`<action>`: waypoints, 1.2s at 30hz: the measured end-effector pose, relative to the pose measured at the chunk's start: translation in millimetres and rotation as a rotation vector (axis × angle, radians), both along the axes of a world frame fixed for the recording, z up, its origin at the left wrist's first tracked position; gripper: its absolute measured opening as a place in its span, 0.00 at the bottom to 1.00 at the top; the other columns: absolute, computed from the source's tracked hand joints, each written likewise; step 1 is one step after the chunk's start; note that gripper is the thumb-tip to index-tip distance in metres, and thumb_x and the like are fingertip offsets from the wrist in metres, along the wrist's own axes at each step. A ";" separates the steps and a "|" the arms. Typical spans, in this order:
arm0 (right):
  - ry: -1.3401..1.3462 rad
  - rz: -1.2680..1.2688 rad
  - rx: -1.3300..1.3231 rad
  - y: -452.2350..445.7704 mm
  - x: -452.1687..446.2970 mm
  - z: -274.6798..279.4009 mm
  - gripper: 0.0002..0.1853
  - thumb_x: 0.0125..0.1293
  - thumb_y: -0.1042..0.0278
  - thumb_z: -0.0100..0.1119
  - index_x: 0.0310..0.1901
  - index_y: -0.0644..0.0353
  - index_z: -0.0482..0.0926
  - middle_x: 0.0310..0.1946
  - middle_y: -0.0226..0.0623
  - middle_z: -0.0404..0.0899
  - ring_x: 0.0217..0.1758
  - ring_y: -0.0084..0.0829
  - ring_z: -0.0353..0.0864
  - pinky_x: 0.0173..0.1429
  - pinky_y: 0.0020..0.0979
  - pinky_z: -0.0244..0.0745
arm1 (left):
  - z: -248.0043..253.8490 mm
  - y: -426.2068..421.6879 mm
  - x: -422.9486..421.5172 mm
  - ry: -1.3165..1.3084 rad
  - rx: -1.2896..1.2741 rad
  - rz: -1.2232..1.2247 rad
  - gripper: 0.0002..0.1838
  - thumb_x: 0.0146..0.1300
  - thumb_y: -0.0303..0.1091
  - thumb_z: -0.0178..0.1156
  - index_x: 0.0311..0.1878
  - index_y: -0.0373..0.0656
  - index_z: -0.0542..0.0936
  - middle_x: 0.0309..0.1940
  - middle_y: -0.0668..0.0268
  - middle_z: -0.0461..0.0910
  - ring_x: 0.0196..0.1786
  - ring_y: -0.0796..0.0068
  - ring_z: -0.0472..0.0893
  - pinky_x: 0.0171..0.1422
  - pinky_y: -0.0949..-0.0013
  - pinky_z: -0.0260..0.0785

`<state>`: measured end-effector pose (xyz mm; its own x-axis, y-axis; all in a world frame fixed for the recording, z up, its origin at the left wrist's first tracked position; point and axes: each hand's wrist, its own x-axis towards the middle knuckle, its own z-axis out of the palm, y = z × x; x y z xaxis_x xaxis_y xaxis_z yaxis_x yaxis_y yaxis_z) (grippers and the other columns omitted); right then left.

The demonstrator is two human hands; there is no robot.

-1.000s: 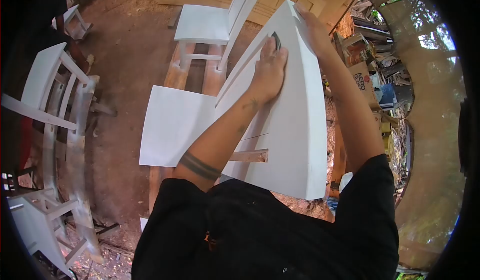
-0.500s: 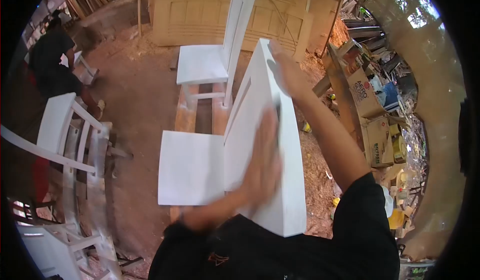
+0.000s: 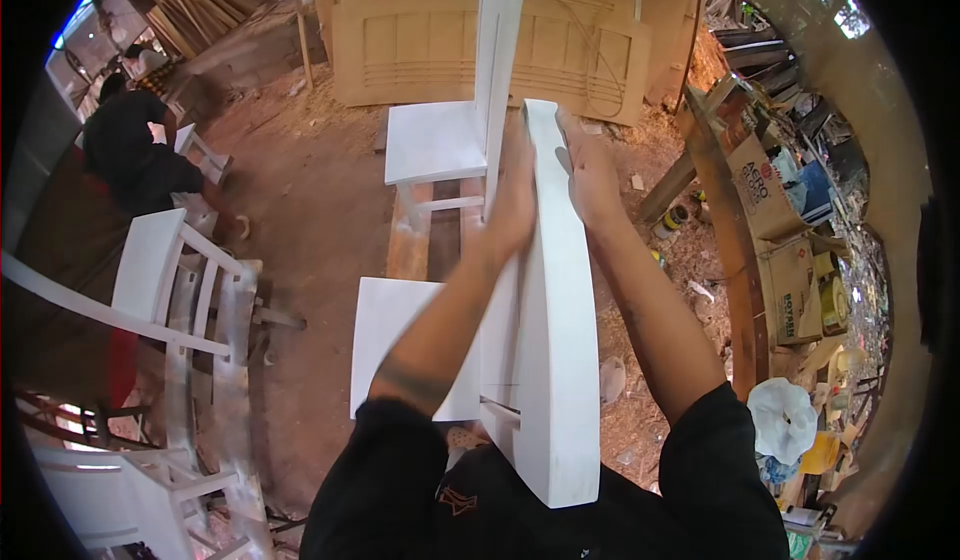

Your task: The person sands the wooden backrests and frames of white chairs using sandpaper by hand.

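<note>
A white chair stands close in front of me, its backrest [image 3: 562,320] seen nearly edge-on and its seat [image 3: 405,345] to the left. My left hand [image 3: 517,185] lies along the left face of the backrest near its top, a little blurred; whether anything is under its palm is hidden. On the other side, my right hand [image 3: 592,175] rests against the right face near the upper end, fingers extended. Beyond them stands a second white chair [image 3: 436,140] on wooden planks [image 3: 409,245].
More white chairs [image 3: 150,265] stand on a bench at the left. Behind them a person in dark clothes [image 3: 135,150] bends over. Wooden door panels [image 3: 480,50] lean at the back. Cardboard boxes [image 3: 765,188] and a white bag [image 3: 782,420] are at the right.
My left hand has moved from low on the backrest's face up towards its top. The view has shifted, and the backrest now appears more edge-on. My right hand stays near the top.
</note>
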<state>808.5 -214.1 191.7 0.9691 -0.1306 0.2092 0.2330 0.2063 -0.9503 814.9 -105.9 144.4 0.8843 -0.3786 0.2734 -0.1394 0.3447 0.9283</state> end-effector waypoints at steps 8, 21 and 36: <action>-0.015 -0.083 -0.095 2.2 -2.7 -5.4 0.28 0.75 0.56 0.37 0.70 0.65 0.58 0.73 0.41 0.55 0.76 0.32 0.50 0.76 0.34 0.44 | -37.7 41.3 -167.0 -0.472 0.200 -0.027 0.49 0.63 0.54 0.48 0.73 0.29 0.37 0.76 0.47 0.33 0.78 0.50 0.32 0.78 0.54 0.22; -0.019 -0.017 -0.055 -2.0 9.5 -5.2 0.28 0.70 0.59 0.48 0.67 0.67 0.64 0.71 0.40 0.58 0.76 0.32 0.51 0.75 0.33 0.50 | -19.3 46.6 -172.4 -0.543 0.109 0.068 0.38 0.67 0.39 0.42 0.74 0.32 0.40 0.76 0.47 0.33 0.78 0.50 0.33 0.78 0.52 0.23; -0.605 0.986 -1.809 48.4 -190.8 95.3 0.14 0.57 0.62 0.55 0.39 0.62 0.80 0.41 0.38 0.79 0.52 0.37 0.76 0.73 0.52 0.54 | -65.3 185.0 -296.6 0.612 -0.743 0.214 0.31 0.60 0.46 0.48 0.59 0.30 0.70 0.44 0.51 0.80 0.32 0.67 0.80 0.29 0.70 0.70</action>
